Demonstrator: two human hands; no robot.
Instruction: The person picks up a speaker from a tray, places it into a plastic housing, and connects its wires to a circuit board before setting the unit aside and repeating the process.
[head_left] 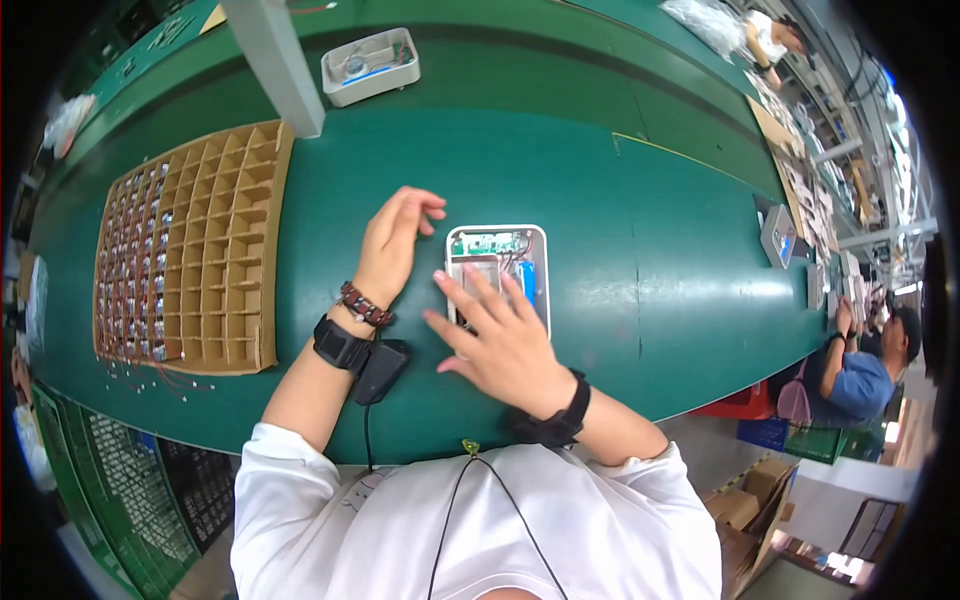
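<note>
Casing (544,285): white, rounded corners, sitting right under the person's right hand and a bit to the right of the left one, insides showing

Right hand (495,332): fingers fanned pretty wide over the near half of that casing, palm down; can't see anything gripped, and honestly can't tell if the fingertips are touching or just hovering

Left hand (395,232): just left of the casing and well clear of it, fingers loosely bent with a gap to the thumb, nothing visible in there

Circuit board (490,244): green, along the casing's far end, just beyond the right fingertips

Blue part (528,277): inside the casing, beside the right hand's fingers, some dark and reddish wires running close by

Wrists: beaded bracelet (366,304) plus a black strap (341,344) behind the left hand, another black band (574,408) behind the right

Black gadget (382,371): corded, lying right by the left wrist

Cardboard tray (268,300): off to the left of the left hand, full of dividers; small wired parts packed in the columns farthest from that hand

Second casing (372,68): also white, well beyond both hands, near a grey post (270,65)

Co-worker (858,378): blue top, way off to the right of the right hand
</note>
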